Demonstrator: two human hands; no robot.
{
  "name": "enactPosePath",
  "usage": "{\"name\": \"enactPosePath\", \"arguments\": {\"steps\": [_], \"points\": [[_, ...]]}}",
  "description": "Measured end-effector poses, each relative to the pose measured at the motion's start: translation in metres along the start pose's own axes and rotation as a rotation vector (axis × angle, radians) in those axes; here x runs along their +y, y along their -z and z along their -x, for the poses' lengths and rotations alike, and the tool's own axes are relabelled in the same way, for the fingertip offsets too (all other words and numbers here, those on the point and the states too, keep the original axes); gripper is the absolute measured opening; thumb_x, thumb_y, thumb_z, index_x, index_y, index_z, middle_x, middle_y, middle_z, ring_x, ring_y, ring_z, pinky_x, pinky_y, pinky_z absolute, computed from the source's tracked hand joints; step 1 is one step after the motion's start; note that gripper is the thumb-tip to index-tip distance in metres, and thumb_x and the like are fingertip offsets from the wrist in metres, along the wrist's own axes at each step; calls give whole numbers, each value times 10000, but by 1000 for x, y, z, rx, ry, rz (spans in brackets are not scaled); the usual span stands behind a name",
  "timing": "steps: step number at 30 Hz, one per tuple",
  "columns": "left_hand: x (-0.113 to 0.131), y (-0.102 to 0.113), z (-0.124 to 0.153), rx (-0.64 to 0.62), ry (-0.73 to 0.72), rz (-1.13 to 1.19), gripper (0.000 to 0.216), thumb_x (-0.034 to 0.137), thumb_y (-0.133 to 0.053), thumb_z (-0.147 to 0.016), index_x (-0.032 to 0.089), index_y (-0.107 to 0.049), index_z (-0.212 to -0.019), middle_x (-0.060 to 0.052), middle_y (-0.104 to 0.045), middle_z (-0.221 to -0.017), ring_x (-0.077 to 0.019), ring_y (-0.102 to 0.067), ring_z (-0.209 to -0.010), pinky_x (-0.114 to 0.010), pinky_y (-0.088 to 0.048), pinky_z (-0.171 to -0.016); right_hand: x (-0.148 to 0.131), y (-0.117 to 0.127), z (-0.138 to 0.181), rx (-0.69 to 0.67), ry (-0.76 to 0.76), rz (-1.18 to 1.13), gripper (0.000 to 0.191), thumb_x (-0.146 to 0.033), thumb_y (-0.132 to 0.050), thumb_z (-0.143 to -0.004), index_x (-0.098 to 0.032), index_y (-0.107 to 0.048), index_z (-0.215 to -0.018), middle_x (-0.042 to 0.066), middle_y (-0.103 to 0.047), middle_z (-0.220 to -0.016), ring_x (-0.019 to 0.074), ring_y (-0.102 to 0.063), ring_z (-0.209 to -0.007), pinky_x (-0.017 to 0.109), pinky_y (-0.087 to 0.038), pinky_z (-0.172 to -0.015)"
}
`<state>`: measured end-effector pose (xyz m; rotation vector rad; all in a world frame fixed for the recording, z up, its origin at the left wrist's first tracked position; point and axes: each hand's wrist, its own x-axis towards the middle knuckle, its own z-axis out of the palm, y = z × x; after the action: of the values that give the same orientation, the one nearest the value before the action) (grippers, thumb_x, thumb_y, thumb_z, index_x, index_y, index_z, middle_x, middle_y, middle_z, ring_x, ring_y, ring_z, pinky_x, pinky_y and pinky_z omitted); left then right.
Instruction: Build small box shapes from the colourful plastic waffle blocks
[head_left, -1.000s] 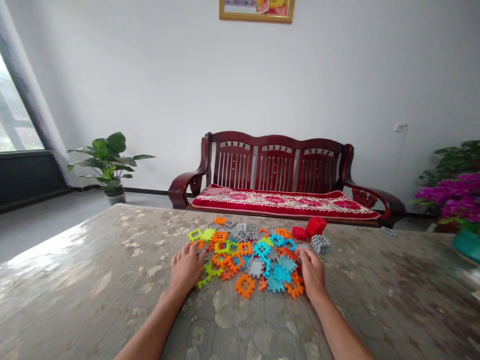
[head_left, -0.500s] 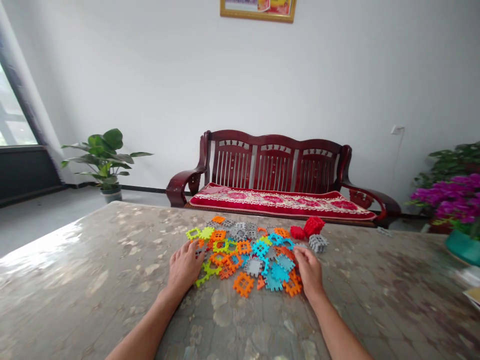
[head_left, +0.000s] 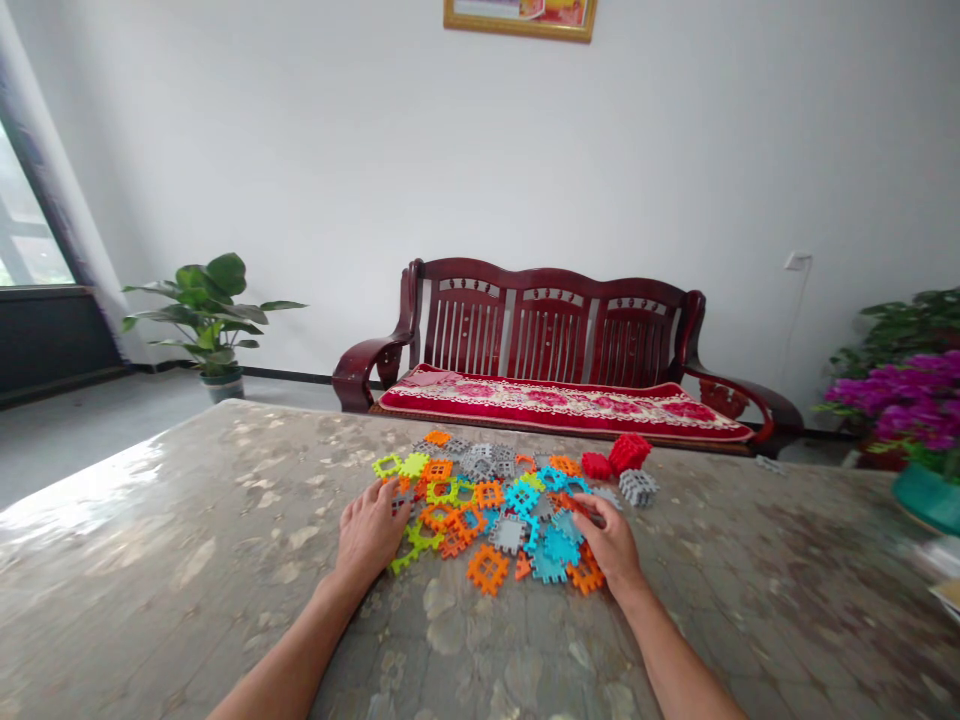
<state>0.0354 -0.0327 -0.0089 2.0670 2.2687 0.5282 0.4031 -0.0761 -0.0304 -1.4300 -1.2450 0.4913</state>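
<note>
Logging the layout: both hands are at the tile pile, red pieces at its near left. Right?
No: in the head view the red pieces sit at the far right of the pile. The left hand and right hand are at it.

No legible text, label, brand or number. The framed picture (head_left: 520, 18) on the wall (head_left: 675, 150) at 12 o'clock is cropped, its print too small to read.

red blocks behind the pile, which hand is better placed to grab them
Probably the right. The right hand sits on the right edge of the pile, nearest the red blocks; the left hand rests at the left edge, with the pile between.
</note>
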Motion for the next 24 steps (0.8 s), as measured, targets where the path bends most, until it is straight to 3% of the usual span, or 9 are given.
{"name": "enactPosePath", "arguments": {"steps": [5,14,24], "points": [[0,1,1,15,-13,-5,502,395,-381,-914,194,-520,-1352,-119,-526,-1422,-294,-524,-1245,-435,-350,-1070,-9,-2,4,-39,31,-74,345,-422,-675,-706,-206,-725,-970,92,-736,-1020,273,-669,-944,406,-519,-864],[1,0,0,41,-11,-7,481,399,-408,-906,209,-546,-1325,-115,-545,-1404,-287,-547,-1222,-427,-371,-1047,-19,1,5,92,-87,-124,414,-531,-651,-678,-183,-730,-887,85,-745,-857,264,-669,-805,376,-533,-756],[0,0,0,27,-11,-4,492,392,-409,-907,201,-529,-1345,-126,-536,-1411,-290,-533,-1237,-428,-364,-1054,-22,2,5,110,-83,-99,360,-501,-640,-669,-198,-728,-841,79,-749,-833,274,-671,-790,379,-540,-734]]}}
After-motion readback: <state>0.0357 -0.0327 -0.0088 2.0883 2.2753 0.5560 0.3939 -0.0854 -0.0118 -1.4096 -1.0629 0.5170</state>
